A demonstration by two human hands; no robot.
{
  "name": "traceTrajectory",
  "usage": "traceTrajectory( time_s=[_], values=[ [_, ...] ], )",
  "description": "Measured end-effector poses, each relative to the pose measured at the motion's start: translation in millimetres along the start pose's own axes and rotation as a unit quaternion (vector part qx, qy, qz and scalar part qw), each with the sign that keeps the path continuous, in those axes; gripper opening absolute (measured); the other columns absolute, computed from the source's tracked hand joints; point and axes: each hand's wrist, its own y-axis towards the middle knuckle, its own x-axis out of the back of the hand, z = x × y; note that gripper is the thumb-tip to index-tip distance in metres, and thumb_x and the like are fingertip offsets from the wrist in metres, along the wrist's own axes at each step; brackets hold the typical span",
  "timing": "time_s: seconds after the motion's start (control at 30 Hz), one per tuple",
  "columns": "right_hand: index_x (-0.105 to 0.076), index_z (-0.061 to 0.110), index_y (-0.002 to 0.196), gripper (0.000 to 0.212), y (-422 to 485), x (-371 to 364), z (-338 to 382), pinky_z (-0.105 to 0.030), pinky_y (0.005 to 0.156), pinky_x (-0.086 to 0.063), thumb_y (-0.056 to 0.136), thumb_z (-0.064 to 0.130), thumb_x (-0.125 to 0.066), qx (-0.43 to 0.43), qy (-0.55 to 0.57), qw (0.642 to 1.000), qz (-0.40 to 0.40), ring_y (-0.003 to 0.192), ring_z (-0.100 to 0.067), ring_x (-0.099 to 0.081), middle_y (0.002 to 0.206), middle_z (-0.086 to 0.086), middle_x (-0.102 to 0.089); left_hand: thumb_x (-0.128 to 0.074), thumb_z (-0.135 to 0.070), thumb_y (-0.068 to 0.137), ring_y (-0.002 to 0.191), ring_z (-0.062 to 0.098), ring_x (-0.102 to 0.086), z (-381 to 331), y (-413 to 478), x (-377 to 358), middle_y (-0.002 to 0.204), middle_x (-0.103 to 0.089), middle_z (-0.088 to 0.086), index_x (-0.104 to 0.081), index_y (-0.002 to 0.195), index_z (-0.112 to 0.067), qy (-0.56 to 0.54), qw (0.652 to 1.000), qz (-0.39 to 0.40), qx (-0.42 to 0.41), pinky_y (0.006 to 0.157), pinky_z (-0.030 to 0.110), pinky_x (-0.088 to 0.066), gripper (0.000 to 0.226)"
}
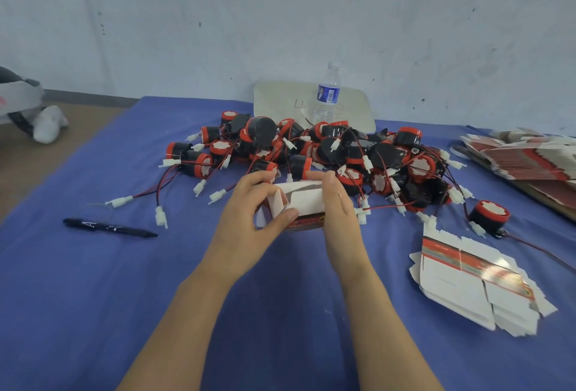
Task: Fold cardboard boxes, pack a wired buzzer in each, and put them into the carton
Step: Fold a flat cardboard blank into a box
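Both forearms reach forward over the blue desk (93, 297). The hands meet just in front of the buzzer pile (343, 153) and hold a small cardboard box (307, 203) between them. The left hand (249, 222) curls its fingers (249, 180) over the box's top, and its thumb presses a white flap. The right hand (341, 216) cups the box's right end, fingers pressed together, tips bent over its far edge.

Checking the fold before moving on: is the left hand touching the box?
Touching. The head view shows the left hand gripping the cardboard box, thumb pressed on its white flap.
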Motion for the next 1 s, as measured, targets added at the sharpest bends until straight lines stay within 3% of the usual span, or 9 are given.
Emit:
traceTrajectory(
  time_s=[0.1,0.23,0.37,0.53,0.6,0.67,0.73,0.87,1.0],
  values=[
    [-0.068,0.021,0.099,0.021,3.8,1.3,1.9,-0.058,0.088,-0.051,0.098,0.020,-0.047,-0.050,0.022,0.998,-0.030,0.108,-0.036,-0.057,0.108,-0.007,-0.065,-0.070,-0.024,0.084,0.117,0.006,-0.049,1.0,-1.3,-3.1,0.126,-0.050,-0.009,-0.059,0.085,-0.019,0.011,1.000,0.014,-0.004,0.098,0.032,-0.044,0.012],
    [-0.060,0.017,0.122,0.026,8.7,15.1,0.5,-0.047,0.100,-0.047,0.097,0.015,-0.052,-0.129,0.003,0.992,-0.002,0.111,-0.026,-0.057,0.116,-0.006,-0.061,-0.069,-0.031,0.082,0.116,0.002,-0.049,1.0,-3.2,-2.5,0.125,-0.051,-0.012,-0.055,0.081,-0.028,0.019,1.000,0.025,-0.003,0.095,0.028,-0.046,0.014],
    [-0.066,0.006,0.107,0.018,7.3,29.3,1.1,-0.035,0.086,-0.049,0.097,0.013,-0.053,-0.135,-0.078,0.984,0.084,0.090,-0.019,-0.055,0.094,-0.009,-0.063,-0.055,-0.063,0.069,0.117,-0.002,-0.046,-0.6,-4.4,-2.9,0.127,-0.048,-0.016,-0.055,0.084,-0.033,0.016,0.999,0.048,0.019,0.091,0.010,-0.041,0.033],
    [-0.053,0.022,0.131,0.038,7.9,27.1,-2.9,-0.039,0.093,-0.052,0.095,0.009,-0.055,-0.152,-0.104,0.980,0.072,0.093,-0.019,-0.058,0.107,-0.006,-0.064,-0.055,-0.067,0.069,0.118,-0.008,-0.041,3.7,-6.9,-4.8,0.127,-0.045,-0.022,-0.059,0.090,-0.031,0.019,0.998,0.057,0.031,0.090,0.001,-0.033,0.042],
    [-0.052,0.030,0.131,0.042,8.2,21.3,-5.5,-0.028,0.073,-0.052,0.093,0.012,-0.055,-0.122,-0.156,0.979,0.046,0.080,-0.014,-0.056,0.100,-0.003,-0.064,-0.053,-0.057,0.087,0.119,-0.009,-0.043,5.9,-6.5,-6.1,0.127,-0.047,-0.020,-0.063,0.097,-0.029,-0.021,0.998,0.041,0.043,0.093,0.007,-0.037,0.032],
    [-0.054,0.034,0.128,0.041,8.4,16.6,-8.6,-0.021,0.064,-0.045,0.092,0.014,-0.055,-0.102,-0.166,0.980,0.037,0.077,-0.012,-0.055,0.102,-0.001,-0.065,-0.049,-0.028,0.096,0.117,-0.013,-0.043,11.7,-4.3,-6.2,0.126,-0.048,-0.023,-0.057,0.109,-0.035,-0.062,0.996,0.020,0.067,0.093,0.006,-0.037,0.016],
    [-0.056,0.035,0.125,0.039,8.1,13.3,-12.3,-0.017,0.064,-0.044,0.092,0.015,-0.056,-0.094,-0.170,0.980,0.035,0.087,-0.012,-0.058,0.107,0.000,-0.066,-0.050,-0.008,0.094,0.111,-0.023,-0.041,13.6,-4.7,-8.4,0.121,-0.044,-0.033,-0.042,0.119,-0.043,-0.058,0.995,0.005,0.076,0.089,0.001,-0.035,0.044],
    [-0.059,0.034,0.118,0.032,8.0,9.5,-14.6,-0.005,0.051,-0.039,0.091,0.016,-0.058,-0.070,-0.179,0.981,0.017,0.081,-0.004,-0.059,0.097,0.006,-0.068,-0.053,-0.016,0.093,0.091,-0.030,-0.046,15.2,-1.7,-14.2,0.109,-0.049,-0.034,-0.045,0.119,-0.041,-0.123,0.983,-0.011,0.132,0.073,-0.003,-0.037,0.037],
    [-0.058,0.036,0.107,0.025,9.9,9.7,-16.8,-0.007,0.046,-0.038,0.091,0.016,-0.058,-0.056,-0.183,0.981,-0.012,0.067,-0.003,-0.055,0.079,0.013,-0.065,-0.045,-0.018,0.092,0.105,-0.001,-0.053,15.4,3.4,-6.5,0.115,-0.059,-0.014,-0.064,0.095,-0.042,-0.246,0.950,-0.021,0.191,0.097,0.015,-0.036,0.030]
  ],
)
